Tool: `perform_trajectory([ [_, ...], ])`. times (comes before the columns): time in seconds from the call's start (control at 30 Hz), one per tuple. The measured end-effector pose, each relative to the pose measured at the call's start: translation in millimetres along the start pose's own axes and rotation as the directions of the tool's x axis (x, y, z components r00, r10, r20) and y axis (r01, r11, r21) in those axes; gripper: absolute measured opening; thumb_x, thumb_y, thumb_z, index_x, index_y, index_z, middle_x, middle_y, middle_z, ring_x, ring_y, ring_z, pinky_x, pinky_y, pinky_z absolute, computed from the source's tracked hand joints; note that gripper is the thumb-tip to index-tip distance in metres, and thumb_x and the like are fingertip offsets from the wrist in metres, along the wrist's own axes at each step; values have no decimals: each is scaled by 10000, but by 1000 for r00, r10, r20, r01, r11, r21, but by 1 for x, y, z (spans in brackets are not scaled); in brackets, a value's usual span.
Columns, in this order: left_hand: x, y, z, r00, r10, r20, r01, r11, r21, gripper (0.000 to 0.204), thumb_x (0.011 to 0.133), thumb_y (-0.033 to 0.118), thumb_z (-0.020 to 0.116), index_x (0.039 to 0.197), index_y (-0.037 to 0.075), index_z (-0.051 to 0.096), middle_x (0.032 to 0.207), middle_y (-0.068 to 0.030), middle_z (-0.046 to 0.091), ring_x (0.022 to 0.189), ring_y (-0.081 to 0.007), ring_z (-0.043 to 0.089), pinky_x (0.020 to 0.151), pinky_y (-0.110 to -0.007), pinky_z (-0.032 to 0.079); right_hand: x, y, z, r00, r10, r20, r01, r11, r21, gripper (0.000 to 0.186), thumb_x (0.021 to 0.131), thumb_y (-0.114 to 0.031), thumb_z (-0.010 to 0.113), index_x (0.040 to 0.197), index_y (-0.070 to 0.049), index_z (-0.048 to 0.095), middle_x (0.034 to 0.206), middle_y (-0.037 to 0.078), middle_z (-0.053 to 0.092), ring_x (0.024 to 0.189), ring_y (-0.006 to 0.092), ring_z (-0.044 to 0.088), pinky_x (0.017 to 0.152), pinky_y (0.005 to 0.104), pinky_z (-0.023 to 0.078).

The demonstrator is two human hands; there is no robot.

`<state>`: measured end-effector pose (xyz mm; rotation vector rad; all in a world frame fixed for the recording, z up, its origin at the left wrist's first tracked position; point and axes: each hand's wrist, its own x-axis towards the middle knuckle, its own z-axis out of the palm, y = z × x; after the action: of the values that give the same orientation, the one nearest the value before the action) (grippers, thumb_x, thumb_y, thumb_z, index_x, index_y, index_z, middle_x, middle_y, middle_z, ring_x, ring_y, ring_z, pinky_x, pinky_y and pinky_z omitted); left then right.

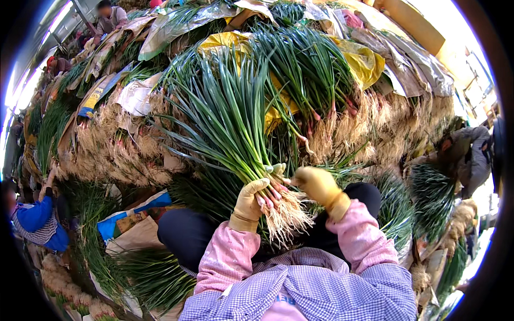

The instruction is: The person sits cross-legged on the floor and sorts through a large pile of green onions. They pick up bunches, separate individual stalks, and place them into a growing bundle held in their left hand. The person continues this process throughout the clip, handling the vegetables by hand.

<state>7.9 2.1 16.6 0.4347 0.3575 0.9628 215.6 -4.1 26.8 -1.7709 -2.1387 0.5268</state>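
A thick bunch of green onions leans up and away from me, its long green leaves fanned out and its pinkish bulbs and pale roots hanging toward my lap. My left hand, in a yellowish glove, is wrapped round the stems just above the bulbs. To the right of the bulbs is my right hand, gloved too and slightly blurred. Its fingers look curled in, and whatever they may hold is hidden. Another bunch of green onions lies on the pile ahead, over yellow plastic sheeting.
A tall heap of green onions with dangling roots rises ahead, partly covered by sacks. Loose onion leaves lie at my left beside a blue-edged sack. A person in blue sits far left; another bends over at right.
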Motion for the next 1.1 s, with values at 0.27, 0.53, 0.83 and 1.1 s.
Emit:
perform_trajectory([
  [0.27,-8,-13,-6,990,59,132,-11,941,-339,313,764,99,592,1071,61,542,1056,-93,578,1054,-256,563,1002,-477,392,39,-23,8,903,25,429,-419,-174,891,278,925,-270,544,1047,-23,582,750,-3,574,576,82,479,539,198,394],
  [0.53,-25,-2,2,986,75,149,-19,939,-345,361,743,117,608,1084,100,490,1033,-52,506,915,-183,550,943,-417,409,50,-9,86,979,151,138,-163,983,80,225,805,-201,597,954,-43,654,891,123,673,820,292,645,745,375,510],
  [0.83,-19,5,0,989,141,47,-131,976,-173,704,756,185,600,1378,1,326,1306,-165,475,974,-215,568,916,-362,445,65,27,10,845,479,-236,-353,833,425,234,834,-185,635,1047,-91,655,906,79,679,781,177,644,743,309,513],
  [1.1,-26,-3,42,980,82,-179,-139,932,-335,411,731,188,637,1098,39,528,1085,-97,576,990,-257,572,932,-446,444,21,33,-45,834,401,-378,-94,780,619,183,837,-188,637,948,-44,657,732,133,623,620,185,576,624,291,471],
])
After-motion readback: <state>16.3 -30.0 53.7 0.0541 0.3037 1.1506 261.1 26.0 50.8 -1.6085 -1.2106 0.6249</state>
